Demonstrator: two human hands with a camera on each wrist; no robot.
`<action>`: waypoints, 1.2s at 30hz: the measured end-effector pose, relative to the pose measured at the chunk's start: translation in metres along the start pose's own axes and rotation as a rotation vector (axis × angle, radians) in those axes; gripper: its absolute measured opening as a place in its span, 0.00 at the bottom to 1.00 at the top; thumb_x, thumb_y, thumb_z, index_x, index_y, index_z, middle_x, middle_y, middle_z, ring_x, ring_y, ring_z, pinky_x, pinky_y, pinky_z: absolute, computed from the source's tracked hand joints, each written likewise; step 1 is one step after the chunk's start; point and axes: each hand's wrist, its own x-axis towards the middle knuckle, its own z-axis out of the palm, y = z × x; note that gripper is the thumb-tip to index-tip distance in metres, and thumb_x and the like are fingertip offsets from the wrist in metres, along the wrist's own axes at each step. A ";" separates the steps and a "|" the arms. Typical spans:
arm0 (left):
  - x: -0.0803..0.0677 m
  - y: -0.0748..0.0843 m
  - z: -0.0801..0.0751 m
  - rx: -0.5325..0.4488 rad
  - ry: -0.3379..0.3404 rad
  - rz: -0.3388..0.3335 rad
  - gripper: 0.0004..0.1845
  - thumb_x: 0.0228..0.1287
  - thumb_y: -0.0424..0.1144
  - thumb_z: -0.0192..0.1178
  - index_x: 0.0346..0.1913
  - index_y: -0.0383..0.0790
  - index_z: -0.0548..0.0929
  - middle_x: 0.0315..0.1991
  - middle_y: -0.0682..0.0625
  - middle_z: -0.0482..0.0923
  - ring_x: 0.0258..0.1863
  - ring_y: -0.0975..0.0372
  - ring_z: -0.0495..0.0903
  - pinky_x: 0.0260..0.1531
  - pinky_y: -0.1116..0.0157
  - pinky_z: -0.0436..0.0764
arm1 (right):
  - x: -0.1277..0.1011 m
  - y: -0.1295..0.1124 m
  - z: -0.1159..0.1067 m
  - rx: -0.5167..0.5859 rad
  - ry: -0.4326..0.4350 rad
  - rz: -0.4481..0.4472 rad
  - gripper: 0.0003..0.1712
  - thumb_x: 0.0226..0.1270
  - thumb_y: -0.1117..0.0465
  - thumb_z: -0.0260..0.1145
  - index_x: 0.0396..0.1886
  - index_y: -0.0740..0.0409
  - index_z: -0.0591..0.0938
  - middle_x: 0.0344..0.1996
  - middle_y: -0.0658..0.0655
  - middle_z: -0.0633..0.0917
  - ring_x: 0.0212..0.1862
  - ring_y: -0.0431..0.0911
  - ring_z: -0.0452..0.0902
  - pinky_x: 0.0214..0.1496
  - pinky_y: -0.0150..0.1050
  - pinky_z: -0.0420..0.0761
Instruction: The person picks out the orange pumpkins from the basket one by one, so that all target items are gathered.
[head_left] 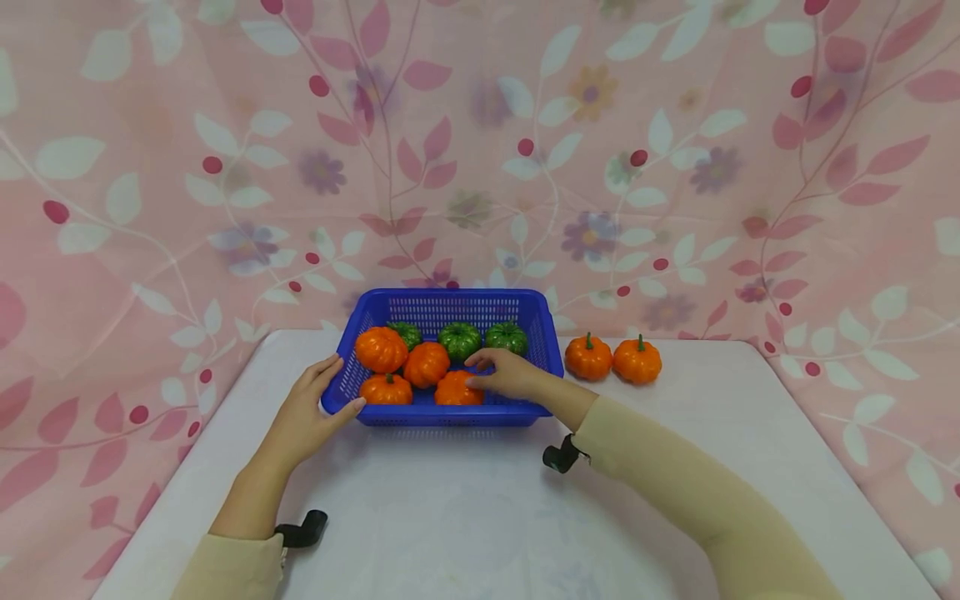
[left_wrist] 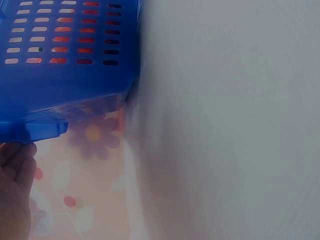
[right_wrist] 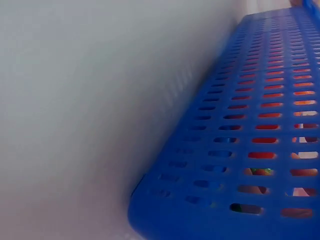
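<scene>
I had the blue basket (head_left: pixel 450 304) sitting toward the back of the white surface (head_left: pixel 480 517), close to the flowered backdrop. My left hand (head_left: pixel 311 408) rested against the basket's left wall, fingers fairly straight along the rim and thumb at the front corner, so that grip was released rather than clenched. My right hand (head_left: pixel 510 373) reached over the front rim into the basket, its fingers lying on the orange pumpkin (head_left: pixel 455 390) at the front right; I could not tell whether that grip had actually closed on it. Inside the basket I also saw three more orange pumpkins (head_left: pixel 381 348) on the left and three green pumpkins (head_left: pixel 459 339) along the back wall. Two orange pumpkins (head_left: pixel 612 358) stood side by side on the surface just right of the basket.
</scene>
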 end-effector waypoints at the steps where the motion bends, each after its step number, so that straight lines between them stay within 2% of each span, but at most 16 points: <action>1: 0.000 0.000 0.000 0.001 0.000 0.002 0.46 0.64 0.57 0.66 0.76 0.33 0.62 0.76 0.38 0.56 0.74 0.39 0.55 0.67 0.35 0.59 | 0.001 0.001 0.001 -0.009 -0.008 0.000 0.24 0.71 0.54 0.68 0.63 0.57 0.78 0.56 0.62 0.80 0.46 0.49 0.81 0.49 0.41 0.84; 8: 0.000 0.000 0.000 -0.004 0.001 0.003 0.47 0.63 0.59 0.65 0.75 0.32 0.62 0.76 0.38 0.56 0.73 0.38 0.55 0.66 0.34 0.60 | -0.001 -0.002 0.003 -0.001 -0.053 -0.001 0.23 0.71 0.56 0.67 0.64 0.56 0.78 0.54 0.62 0.82 0.44 0.47 0.81 0.49 0.41 0.85; 15: 0.000 0.000 0.000 0.000 -0.001 0.002 0.47 0.64 0.58 0.66 0.75 0.32 0.62 0.76 0.39 0.56 0.73 0.39 0.56 0.66 0.34 0.61 | -0.002 -0.003 0.003 0.035 -0.053 0.003 0.22 0.71 0.59 0.67 0.62 0.56 0.80 0.53 0.62 0.82 0.41 0.47 0.82 0.49 0.42 0.85; 22: 0.001 0.000 0.001 0.005 0.001 -0.002 0.47 0.63 0.58 0.66 0.76 0.33 0.62 0.76 0.39 0.56 0.73 0.39 0.56 0.66 0.35 0.61 | -0.002 0.000 0.001 0.052 -0.029 -0.017 0.22 0.69 0.59 0.69 0.62 0.54 0.80 0.55 0.61 0.82 0.50 0.51 0.81 0.48 0.40 0.85; 26: 0.000 0.001 0.001 -0.002 0.007 0.002 0.46 0.63 0.57 0.66 0.75 0.32 0.63 0.76 0.39 0.57 0.73 0.38 0.56 0.66 0.34 0.61 | -0.005 0.001 -0.004 0.088 -0.007 -0.035 0.23 0.69 0.59 0.69 0.62 0.52 0.80 0.56 0.60 0.81 0.54 0.52 0.80 0.52 0.41 0.84; 30: 0.000 0.001 0.000 -0.006 0.002 0.000 0.46 0.63 0.57 0.66 0.75 0.33 0.62 0.76 0.39 0.56 0.73 0.39 0.56 0.66 0.34 0.61 | -0.012 -0.001 -0.013 0.115 0.030 -0.052 0.23 0.70 0.60 0.68 0.63 0.51 0.80 0.59 0.59 0.80 0.57 0.52 0.78 0.55 0.42 0.83; 36: 0.000 0.001 0.000 -0.002 -0.011 -0.013 0.47 0.64 0.58 0.66 0.76 0.34 0.62 0.76 0.40 0.56 0.74 0.40 0.55 0.66 0.34 0.61 | -0.029 -0.001 -0.034 0.181 0.074 -0.075 0.24 0.70 0.61 0.68 0.65 0.50 0.79 0.60 0.57 0.79 0.59 0.54 0.78 0.54 0.42 0.84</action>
